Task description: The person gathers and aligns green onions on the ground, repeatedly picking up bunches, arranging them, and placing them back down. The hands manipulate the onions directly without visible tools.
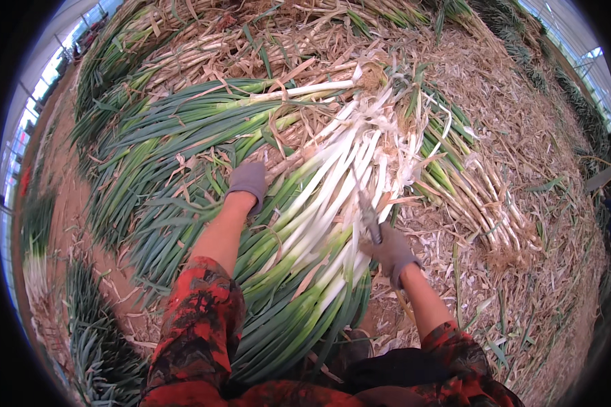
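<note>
My left hand (247,182), in a grey glove, is closed around an unpeeled green onion (290,162) with a dry brown outer layer. Blurred green leaves trail to the left of that hand; its fingertips are hidden. In my right hand (391,250), also gloved, is a knife (369,216) with its blade pointing up and away from me. The blade lies over a fanned heap of peeled green onions (331,188), white at the stems and green toward my body. Unpeeled green onions (183,127) spread to the left, under and beyond my left hand.
Dry husks (529,168) cover the ground on the right. A bundle of unpeeled onions (481,198) lies right of the heap, roots toward the lower right. More onion bundles (94,330) lie at lower left beside bare soil (63,168). Greenhouse walls (570,30) curve along both sides.
</note>
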Motion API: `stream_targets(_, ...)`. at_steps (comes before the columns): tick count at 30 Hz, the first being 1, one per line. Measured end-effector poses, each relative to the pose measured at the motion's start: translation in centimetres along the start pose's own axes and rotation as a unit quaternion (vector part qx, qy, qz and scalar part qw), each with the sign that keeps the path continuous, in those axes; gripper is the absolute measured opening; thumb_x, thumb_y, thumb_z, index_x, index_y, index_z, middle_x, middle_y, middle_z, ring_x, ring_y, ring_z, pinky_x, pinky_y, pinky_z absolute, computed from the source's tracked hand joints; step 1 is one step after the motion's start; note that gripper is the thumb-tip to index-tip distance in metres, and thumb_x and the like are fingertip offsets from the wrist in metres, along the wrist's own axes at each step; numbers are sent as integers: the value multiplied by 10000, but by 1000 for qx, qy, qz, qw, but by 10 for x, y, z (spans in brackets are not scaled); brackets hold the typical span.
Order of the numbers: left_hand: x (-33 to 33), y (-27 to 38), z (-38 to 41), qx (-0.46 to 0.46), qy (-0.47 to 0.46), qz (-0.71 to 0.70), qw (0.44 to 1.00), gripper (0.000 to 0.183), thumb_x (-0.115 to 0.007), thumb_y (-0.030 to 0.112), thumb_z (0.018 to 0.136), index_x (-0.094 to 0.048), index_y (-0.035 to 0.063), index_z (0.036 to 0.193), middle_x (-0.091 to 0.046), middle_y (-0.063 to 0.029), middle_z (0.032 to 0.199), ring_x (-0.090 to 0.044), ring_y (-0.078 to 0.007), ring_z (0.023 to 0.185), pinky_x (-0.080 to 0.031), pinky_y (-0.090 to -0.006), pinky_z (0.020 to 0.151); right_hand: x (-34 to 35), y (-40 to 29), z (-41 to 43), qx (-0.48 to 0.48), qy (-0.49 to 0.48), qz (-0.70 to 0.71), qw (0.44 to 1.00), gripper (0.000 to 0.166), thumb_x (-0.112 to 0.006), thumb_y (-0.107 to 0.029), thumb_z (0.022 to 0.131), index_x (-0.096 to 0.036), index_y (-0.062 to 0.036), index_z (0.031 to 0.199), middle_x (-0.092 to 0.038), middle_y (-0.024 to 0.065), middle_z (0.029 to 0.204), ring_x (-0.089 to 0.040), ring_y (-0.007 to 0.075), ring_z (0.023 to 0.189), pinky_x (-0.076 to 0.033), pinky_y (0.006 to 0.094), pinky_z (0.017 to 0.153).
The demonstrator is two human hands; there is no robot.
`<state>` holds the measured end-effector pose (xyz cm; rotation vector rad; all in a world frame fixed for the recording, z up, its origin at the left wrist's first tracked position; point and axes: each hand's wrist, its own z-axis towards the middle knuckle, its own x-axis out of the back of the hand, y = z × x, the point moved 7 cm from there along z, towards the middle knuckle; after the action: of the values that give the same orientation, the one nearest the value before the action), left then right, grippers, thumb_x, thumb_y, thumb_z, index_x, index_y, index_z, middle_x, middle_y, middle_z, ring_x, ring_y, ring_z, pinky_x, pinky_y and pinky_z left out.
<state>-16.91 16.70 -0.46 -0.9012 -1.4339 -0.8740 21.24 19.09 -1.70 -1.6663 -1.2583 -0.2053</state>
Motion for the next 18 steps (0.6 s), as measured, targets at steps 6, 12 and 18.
stream_targets(6,7,38,-77,-1,-161,-245,956,435,-894,294,621,-713,22,908,-724,-180,909,-697,-331,867,-544,-404,782,-20,11,-52,13,-55,11,998,548,-801,-441,776,-603,-18,1062,-692,221,947,-693,376,873,-541,445,806)
stream_targets(12,-42,1,-111,85,-100,-420,898,381,-918,113,671,-667,20,942,-671,-85,836,-641,-188,810,-525,-326,747,-81,-24,-103,96,-206,-91,969,601,-768,-480,810,-587,-19,1152,-691,252,997,-687,405,932,-522,474,843)
stream_targets(18,-49,13,-115,86,-127,-535,831,378,-852,65,755,-622,-26,1042,-666,-86,881,-620,-165,811,-506,-306,745,-69,-20,-98,61,-182,-47,980,628,-764,-475,804,-575,2,1166,-687,270,1006,-672,450,944,-516,491,867)
